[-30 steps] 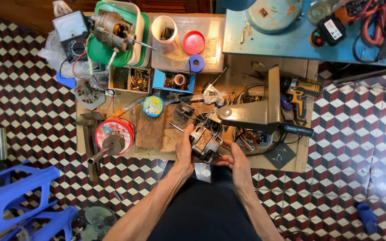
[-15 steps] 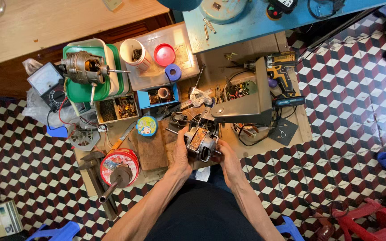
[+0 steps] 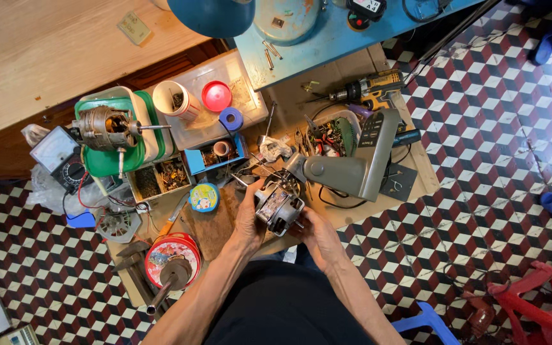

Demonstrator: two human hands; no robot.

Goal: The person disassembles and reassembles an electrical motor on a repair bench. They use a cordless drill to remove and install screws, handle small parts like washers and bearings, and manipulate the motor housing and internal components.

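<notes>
Both hands on small electric motor [image 3: 278, 206] at bench edge: left hand [image 3: 249, 220] clasps its left side, right hand [image 3: 317, 235] grips right side. Grey fan housing [image 3: 352, 167] just behind.

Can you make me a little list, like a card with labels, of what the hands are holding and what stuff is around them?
Left hand: holds the left side of a small electric motor.
Right hand: holds the motor from the right and below.
Grip: both hands wrapped around the motor, above the cluttered workbench.
Beside it: a grey fan body lying on its side.
Left of the hands: a round red tin and a small blue round tin.
Further back: a yellow cordless drill, a red lid, another motor on a green tray.
Floor: red, black and white cube-pattern tiles.
</notes>
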